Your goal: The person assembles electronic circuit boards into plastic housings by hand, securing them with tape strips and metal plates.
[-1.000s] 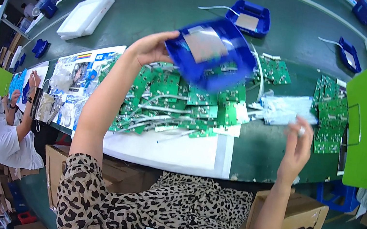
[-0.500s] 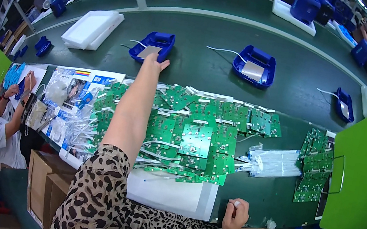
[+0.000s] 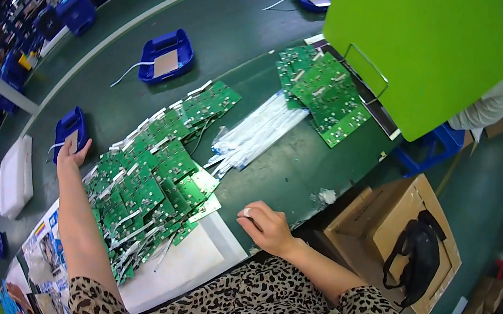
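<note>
My left hand [image 3: 72, 153] reaches out to the near edge of a blue plastic housing [image 3: 73, 119], with thumb and fingers apart. Its fingertips overlap the metal plate inside, from which a white cable runs; whether they press on it I cannot tell. My right hand [image 3: 269, 229] is curled above the bench's near edge, with a small white bit at its fingers that is too small to name. Between my arms spreads a pile of green circuit boards [image 3: 151, 170] with white cables. A second blue housing [image 3: 167, 56] with a plate and cable lies farther off.
A bundle of white cables [image 3: 259, 133] lies beside more circuit boards [image 3: 330, 93] at the right. A lime-green panel [image 3: 411, 51] stands behind them. White foam blocks [image 3: 16, 176] are at the left. A cardboard box [image 3: 380, 227] with a black bag [image 3: 416, 253] sits beside the bench.
My view has turned to the right, so the bench appears tilted. My left hand remains at the same blue housing. The right hand stays curled, now over the bench's near edge.
</note>
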The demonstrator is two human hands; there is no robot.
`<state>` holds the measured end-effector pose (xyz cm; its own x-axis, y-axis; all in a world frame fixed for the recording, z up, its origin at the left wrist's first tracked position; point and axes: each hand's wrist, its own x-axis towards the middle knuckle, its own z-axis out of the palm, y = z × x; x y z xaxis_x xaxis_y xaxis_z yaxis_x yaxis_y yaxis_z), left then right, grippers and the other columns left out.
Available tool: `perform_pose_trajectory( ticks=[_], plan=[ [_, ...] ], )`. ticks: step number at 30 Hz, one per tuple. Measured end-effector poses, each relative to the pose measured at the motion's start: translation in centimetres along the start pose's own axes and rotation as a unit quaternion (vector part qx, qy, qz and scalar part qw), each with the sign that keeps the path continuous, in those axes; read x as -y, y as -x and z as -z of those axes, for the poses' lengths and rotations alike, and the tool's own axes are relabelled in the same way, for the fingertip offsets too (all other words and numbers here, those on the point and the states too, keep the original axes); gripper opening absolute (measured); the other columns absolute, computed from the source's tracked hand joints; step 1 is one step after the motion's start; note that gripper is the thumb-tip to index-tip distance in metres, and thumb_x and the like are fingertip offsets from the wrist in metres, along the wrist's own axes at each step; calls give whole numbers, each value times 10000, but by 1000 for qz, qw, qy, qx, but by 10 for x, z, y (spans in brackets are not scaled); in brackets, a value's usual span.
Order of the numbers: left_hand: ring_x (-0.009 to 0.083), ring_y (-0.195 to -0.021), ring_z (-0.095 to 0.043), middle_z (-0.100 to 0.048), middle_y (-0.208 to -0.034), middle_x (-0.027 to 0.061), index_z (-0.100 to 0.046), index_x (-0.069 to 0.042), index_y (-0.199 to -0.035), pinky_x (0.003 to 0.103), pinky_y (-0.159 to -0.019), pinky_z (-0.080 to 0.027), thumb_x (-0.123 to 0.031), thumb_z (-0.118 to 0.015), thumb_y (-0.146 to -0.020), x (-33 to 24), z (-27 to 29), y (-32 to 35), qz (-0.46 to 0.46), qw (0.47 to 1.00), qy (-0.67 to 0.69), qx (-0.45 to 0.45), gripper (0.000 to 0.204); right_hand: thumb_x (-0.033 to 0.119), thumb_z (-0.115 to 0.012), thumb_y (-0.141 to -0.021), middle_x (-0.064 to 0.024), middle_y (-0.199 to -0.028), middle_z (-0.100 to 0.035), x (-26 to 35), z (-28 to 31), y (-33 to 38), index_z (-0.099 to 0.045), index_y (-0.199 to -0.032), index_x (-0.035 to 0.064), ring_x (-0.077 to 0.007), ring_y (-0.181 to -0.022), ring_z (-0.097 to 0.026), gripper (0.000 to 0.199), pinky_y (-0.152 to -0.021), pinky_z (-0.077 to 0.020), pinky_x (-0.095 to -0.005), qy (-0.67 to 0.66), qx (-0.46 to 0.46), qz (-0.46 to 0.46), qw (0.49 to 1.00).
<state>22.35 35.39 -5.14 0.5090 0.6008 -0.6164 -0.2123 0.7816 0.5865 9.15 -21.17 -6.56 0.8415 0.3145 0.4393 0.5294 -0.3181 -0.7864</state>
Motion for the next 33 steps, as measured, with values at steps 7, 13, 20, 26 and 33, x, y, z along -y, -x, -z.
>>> perform_pose_trajectory(
  ticks=[7, 13, 20, 26, 33],
  plan=[
    [311, -1058, -524, -491, -1186, 218, -419, 103, -1166, 382, -929, -448, -63, -496, -859, -12, -16, 97, 7, 975, -99, 200, 358, 83, -596, -788, -50, -786, -599, -36, 106, -70, -562, -845, 48, -135, -667, -559, 75, -574, -442, -246, -17, -172, -61, 983],
    [170, -764, -623, -625, -869, 93, -540, 6, -1038, 275, -701, -534, -140, -518, -858, 67, -15, 215, -86, 844, -385, 362, 233, 151, -634, -720, -101, -903, -619, -197, 210, -134, -554, -974, 46, -240, -840, -597, 286, -733, -464, -336, 252, -222, -158, 929],
    [164, -733, -612, -606, -837, 105, -541, 12, -980, 264, -634, -526, -112, -519, -860, 123, 55, 280, -108, 829, -451, 313, 173, 118, -704, -601, -137, -922, -627, -233, 216, -159, -580, -1020, 25, -263, -856, -606, 447, -756, -470, -341, 188, -104, -287, 934],
    [176, -745, -613, -608, -846, 121, -534, 26, -981, 271, -649, -526, -78, -511, -861, 126, 75, 309, -121, 845, -431, 292, 160, 17, -652, -714, -19, -805, -591, -199, 222, -157, -590, -974, -10, -88, -729, -538, 269, -670, -430, -213, -93, -161, -259, 948],
    [174, -836, -600, -603, -954, 118, -546, 7, -1002, 305, -724, -511, -138, -533, -859, 171, 53, 331, -105, 808, -448, 369, 204, 43, -618, -781, 8, -895, -572, -93, 167, -157, -560, -1030, 29, -62, -811, -511, 255, -732, -403, -211, -326, -174, -137, 919]
  ],
)
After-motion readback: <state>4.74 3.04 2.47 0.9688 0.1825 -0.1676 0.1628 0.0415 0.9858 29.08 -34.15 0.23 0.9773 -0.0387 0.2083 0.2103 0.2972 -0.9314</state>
